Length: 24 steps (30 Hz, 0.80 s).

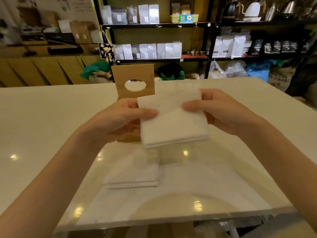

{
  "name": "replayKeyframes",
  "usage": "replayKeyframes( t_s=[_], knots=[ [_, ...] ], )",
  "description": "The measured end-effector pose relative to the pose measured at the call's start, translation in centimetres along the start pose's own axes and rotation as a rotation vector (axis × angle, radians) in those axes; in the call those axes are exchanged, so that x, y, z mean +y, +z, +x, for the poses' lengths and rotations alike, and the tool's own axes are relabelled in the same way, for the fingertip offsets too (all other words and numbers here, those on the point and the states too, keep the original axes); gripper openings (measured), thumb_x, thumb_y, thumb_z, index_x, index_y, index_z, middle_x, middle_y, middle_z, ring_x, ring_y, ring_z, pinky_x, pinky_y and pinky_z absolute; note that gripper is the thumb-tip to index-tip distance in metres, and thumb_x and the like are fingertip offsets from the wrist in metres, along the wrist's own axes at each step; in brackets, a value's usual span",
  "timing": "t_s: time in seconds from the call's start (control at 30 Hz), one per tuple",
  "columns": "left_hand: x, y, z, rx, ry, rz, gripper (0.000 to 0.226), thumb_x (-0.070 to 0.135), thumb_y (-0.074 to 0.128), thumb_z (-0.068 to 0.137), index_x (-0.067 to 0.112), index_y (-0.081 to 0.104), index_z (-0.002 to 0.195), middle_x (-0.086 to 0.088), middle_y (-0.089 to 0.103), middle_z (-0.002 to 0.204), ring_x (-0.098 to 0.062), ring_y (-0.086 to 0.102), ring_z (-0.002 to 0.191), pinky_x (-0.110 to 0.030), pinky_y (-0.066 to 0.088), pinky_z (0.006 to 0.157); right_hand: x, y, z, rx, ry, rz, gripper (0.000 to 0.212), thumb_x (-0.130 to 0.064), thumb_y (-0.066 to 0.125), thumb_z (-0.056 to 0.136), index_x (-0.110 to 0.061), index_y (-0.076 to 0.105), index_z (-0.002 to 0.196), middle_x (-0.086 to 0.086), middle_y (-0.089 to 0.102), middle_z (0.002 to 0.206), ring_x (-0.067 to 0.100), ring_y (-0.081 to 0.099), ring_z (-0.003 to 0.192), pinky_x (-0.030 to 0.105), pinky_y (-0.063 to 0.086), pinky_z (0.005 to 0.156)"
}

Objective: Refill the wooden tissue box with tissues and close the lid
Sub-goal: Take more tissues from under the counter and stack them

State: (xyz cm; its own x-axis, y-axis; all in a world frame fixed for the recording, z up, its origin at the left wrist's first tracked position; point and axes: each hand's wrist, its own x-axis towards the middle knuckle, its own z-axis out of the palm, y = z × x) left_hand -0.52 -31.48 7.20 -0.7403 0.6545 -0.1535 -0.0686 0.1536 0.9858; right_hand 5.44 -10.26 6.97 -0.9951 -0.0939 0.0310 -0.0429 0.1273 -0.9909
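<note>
Both hands, left hand (120, 117) and right hand (221, 112), pinch a soft, square stack of folded white tissues (173, 122) just in front of the open light-brown wooden tissue box (127, 136), its round-holed lid (134, 79) upright. Loose layers could splay and snag the box rim. A second stack (133, 176) lies nearer on the glossy white desk (42, 126).

Matt wooden lid (135, 74), soft white paper tissues (173, 127), glossy smooth white table (51, 117).

Coffee/tea shop: black metal shelves (154, 25) behind white counter (51, 117) stocked with sealed retail pouches (148, 13), kettles (289, 7) on top shelf.
</note>
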Motion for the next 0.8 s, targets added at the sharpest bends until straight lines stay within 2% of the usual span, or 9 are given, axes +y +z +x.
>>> replayKeyframes(
  t_s=[0.07,0.2,0.3,0.37,0.5,0.63,0.73,0.8],
  knots=[
    [-0.2,-1.3,-1.3,0.063,0.001,-0.007,0.029,0.017,0.064,0.063,0.014,0.065,0.092,0.0,0.076,0.077,-0.012,0.071,0.068,-0.022,0.057,0.052,0.0,1.5,0.9,-0.044,0.04,0.081,0.023,-0.021,0.066,0.069,-0.021,0.066,0.092,-0.007,0.075,0.084,0.01,0.07,0.08,0.026,0.059,0.07],
    [-2.1,-3.8,-3.4,0.17,-0.101,-0.008,0.032,0.019,0.064,0.063,0.011,0.066,0.094,-0.002,0.077,0.079,-0.014,0.072,0.069,-0.024,0.058,0.053,1.5,4.9,2.1,-0.12,0.156,0.114,0.011,-0.015,0.058,0.084,-0.02,0.064,0.093,-0.004,0.074,0.085,0.011,0.07,0.077,0.027,0.06,0.065],
    [-3.9,-5.2,-4.3,0.226,-0.166,-0.002,0.036,0.021,0.066,0.061,0.009,0.066,0.095,-0.001,0.076,0.078,-0.013,0.072,0.069,-0.025,0.059,0.054,3.3,6.9,2.3,-0.145,0.212,0.095,0.015,-0.014,0.057,0.087,-0.017,0.064,0.1,0.001,0.072,0.094,0.014,0.069,0.082,0.031,0.06,0.067],
    [-5.1,-5.6,-4.6,0.235,-0.197,0.013,0.033,0.018,0.066,0.066,0.008,0.066,0.098,-0.002,0.076,0.082,-0.013,0.072,0.071,-0.024,0.058,0.054,4.2,7.8,2.1,-0.152,0.225,0.065,0.018,-0.015,0.057,0.087,-0.014,0.064,0.103,0.003,0.072,0.098,0.014,0.07,0.084,0.03,0.06,0.066],
    [-6.9,-5.8,-4.4,0.242,-0.233,0.027,0.025,0.012,0.062,0.08,0.006,0.066,0.105,-0.006,0.074,0.091,-0.015,0.071,0.077,-0.025,0.057,0.054,5.2,8.7,1.7,-0.11,0.211,-0.037,0.018,-0.018,0.057,0.087,-0.013,0.065,0.103,0.004,0.072,0.099,0.014,0.071,0.083,0.029,0.06,0.062],
    [-7.9,-5.6,-3.9,0.238,-0.232,0.115,0.016,0.015,0.064,0.081,0.014,0.068,0.096,0.001,0.076,0.082,-0.013,0.071,0.073,-0.023,0.055,0.05,5.6,9.2,1.1,-0.039,0.186,-0.091,0.014,-0.024,0.055,0.088,-0.021,0.066,0.097,-0.003,0.073,0.092,0.01,0.07,0.078,0.029,0.06,0.061],
    [-8.2,-5.6,-3.9,0.235,-0.221,0.198,0.011,0.017,0.064,0.081,0.017,0.069,0.091,0.002,0.075,0.08,-0.012,0.071,0.072,-0.023,0.056,0.051,6.2,9.5,0.8,0.001,0.174,-0.165,0.017,-0.026,0.057,0.087,-0.02,0.063,0.1,0.004,0.073,0.091,0.018,0.07,0.074,0.035,0.058,0.059],
    [-8.2,-5.6,-3.9,0.23,-0.223,0.262,0.015,0.019,0.064,0.081,0.016,0.068,0.095,0.001,0.074,0.085,-0.014,0.07,0.076,-0.023,0.056,0.053,6.5,9.6,0.6,0.028,0.157,-0.241,0.016,-0.027,0.058,0.085,-0.018,0.063,0.098,0.012,0.071,0.091,0.021,0.067,0.069,0.034,0.053,0.055]
  ],
)
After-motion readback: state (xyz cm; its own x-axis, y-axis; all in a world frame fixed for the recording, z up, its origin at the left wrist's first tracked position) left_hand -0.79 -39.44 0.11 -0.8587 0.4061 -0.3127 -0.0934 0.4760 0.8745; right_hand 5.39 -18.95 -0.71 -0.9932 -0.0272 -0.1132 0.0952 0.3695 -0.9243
